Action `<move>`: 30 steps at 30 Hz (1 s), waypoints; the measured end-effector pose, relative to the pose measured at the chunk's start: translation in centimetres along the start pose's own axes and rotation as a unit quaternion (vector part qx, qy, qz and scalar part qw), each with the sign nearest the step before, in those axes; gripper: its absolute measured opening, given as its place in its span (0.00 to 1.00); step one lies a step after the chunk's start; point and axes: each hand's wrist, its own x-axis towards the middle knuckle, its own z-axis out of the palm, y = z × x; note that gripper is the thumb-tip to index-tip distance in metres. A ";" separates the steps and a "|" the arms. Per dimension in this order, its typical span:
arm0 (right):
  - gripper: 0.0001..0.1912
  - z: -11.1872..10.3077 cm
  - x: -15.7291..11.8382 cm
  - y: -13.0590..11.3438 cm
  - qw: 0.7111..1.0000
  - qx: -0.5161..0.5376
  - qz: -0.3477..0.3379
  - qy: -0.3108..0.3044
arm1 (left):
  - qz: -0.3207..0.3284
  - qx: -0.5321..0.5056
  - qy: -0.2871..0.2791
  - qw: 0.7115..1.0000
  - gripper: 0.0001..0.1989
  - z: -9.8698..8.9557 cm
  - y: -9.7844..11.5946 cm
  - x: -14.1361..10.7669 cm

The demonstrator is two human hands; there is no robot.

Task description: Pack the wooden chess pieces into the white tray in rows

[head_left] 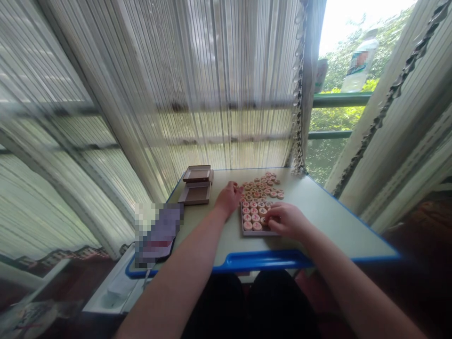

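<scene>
A shallow box sits near the front of the table, holding rows of round wooden Chinese chess pieces marked with characters. Over its right part is my right hand, fingers closed at the tips on a Chinese chess piece inside the box. My left hand is at the left edge of a loose heap of Chinese chess pieces, just behind the box. Its fingers are curled together, and whatever lies between them is hidden. The right-hand columns of the box are covered by my right hand.
Two open box parts lie at the back left of the table. A pixelated device with a cable rests at the left edge. Sheer curtains hang behind. A bottle stands on the railing at right.
</scene>
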 end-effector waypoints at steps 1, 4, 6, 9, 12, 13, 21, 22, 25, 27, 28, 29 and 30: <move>0.09 0.0 0.0 0.0 1.000 -0.001 0.001 -0.001 | 0.003 -0.001 0.001 1.000 0.18 0.0 0.0 0.0; 0.10 -0.1 0.1 0.1 1.000 0.003 -0.002 0.003 | 0.019 0.002 -0.005 1.000 0.16 0.1 -0.1 0.0; 0.10 -0.2 0.0 0.5 1.000 0.014 -0.009 0.015 | 0.026 0.019 0.002 0.999 0.13 0.2 -0.1 0.0; 0.10 -0.3 -0.1 1.3 0.997 0.033 -0.009 0.064 | 0.017 0.073 0.058 0.996 0.11 0.1 -0.3 0.2; 0.11 -0.2 -0.3 2.1 0.992 0.040 0.007 0.122 | -0.017 0.108 0.101 0.989 0.18 -0.1 -0.8 0.4; 0.12 -0.1 -0.3 2.2 0.990 0.039 0.011 0.134 | -0.026 0.110 0.093 0.989 0.19 -0.2 -1.0 0.4; 0.12 0.5 0.2 2.4 0.992 0.022 0.026 0.120 | -0.001 0.094 -0.023 0.995 0.24 -0.3 -1.6 0.1; 0.12 0.5 0.2 2.4 0.993 0.023 0.027 0.113 | -0.001 0.096 -0.028 0.995 0.24 -0.3 -1.5 0.0; 0.12 0.5 0.4 2.4 0.994 0.024 0.034 0.101 | -0.002 0.106 -0.042 0.994 0.21 -0.4 -1.5 -0.1; 0.11 0.4 0.5 2.4 0.994 0.023 0.038 0.100 | -0.002 0.109 -0.039 0.993 0.21 -0.4 -1.5 -0.2; 0.11 0.4 0.6 2.4 0.994 0.022 0.038 0.101 | -0.004 0.111 -0.034 0.993 0.21 -0.4 -1.6 -0.2; 0.11 0.3 0.6 2.5 0.994 0.022 0.038 0.103 | -0.004 0.112 -0.031 0.993 0.22 -0.4 -1.6 -0.2; 0.10 0.4 0.7 2.6 0.993 0.021 0.037 0.106 | -0.005 0.116 -0.031 0.993 0.22 -0.4 -1.5 -0.2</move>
